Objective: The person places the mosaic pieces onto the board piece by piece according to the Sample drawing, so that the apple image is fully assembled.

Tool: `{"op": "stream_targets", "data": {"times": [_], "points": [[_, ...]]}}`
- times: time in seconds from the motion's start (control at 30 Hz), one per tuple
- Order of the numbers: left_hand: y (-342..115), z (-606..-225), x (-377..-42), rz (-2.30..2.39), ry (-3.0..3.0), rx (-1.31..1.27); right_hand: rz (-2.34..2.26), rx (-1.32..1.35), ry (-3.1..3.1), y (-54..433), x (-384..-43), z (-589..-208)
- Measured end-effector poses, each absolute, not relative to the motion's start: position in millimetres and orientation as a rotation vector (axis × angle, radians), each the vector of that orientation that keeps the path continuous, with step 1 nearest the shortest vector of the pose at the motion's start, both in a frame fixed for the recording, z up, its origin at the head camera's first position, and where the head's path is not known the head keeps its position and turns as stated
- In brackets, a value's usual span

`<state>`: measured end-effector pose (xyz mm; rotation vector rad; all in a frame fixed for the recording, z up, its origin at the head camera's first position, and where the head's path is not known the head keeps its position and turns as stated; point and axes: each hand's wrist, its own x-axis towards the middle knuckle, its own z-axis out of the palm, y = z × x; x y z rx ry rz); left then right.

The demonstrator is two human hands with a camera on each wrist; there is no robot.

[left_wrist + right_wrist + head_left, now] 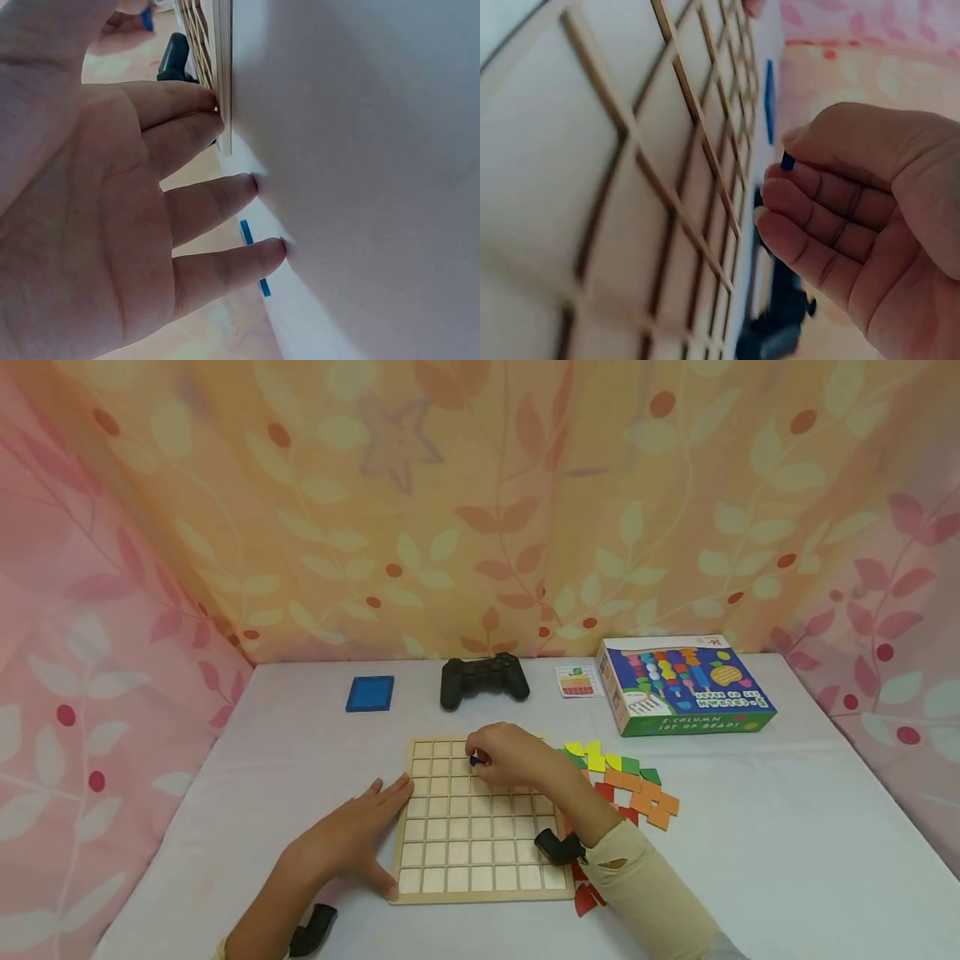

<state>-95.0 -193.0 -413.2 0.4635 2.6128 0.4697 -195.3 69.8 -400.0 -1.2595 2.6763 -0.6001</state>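
A wooden grid board lies flat on the white cloth, its square cells pale and bare where they show. My left hand steadies the board's left side; its fingers are extended and spread, with the thumb at the near left corner. Over the board's far part, my right hand pinches a small dark blue piece between thumb and forefinger. In the right wrist view that piece is held apart from the grid. The right hand and forearm hide the board's far right cells.
Loose orange, yellow, green and red flat pieces lie right of the board, partly under the right forearm. Behind stand a blue square tray, a black game controller, a small printed card and a bead-set box.
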Motion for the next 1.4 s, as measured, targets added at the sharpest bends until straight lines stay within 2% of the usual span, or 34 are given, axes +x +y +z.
{"op": "stream_targets", "data": {"times": [0.3, 0.87, 1.4], "points": [[-193.7, -413.5, -93.6, 0.5, 2.601, 0.481, -0.527, -1.218, 2.666, 42.6, -194.4, -412.4], [-193.7, -415.9, -94.8, 0.478, 2.615, 0.471, -0.529, -1.135, 2.697, 36.5, -193.8, -411.7], [-193.3, -416.1, -94.9, 0.469, 2.62, 0.452, -0.644, -1.184, 2.705, 46.1, -193.2, -415.7]]}}
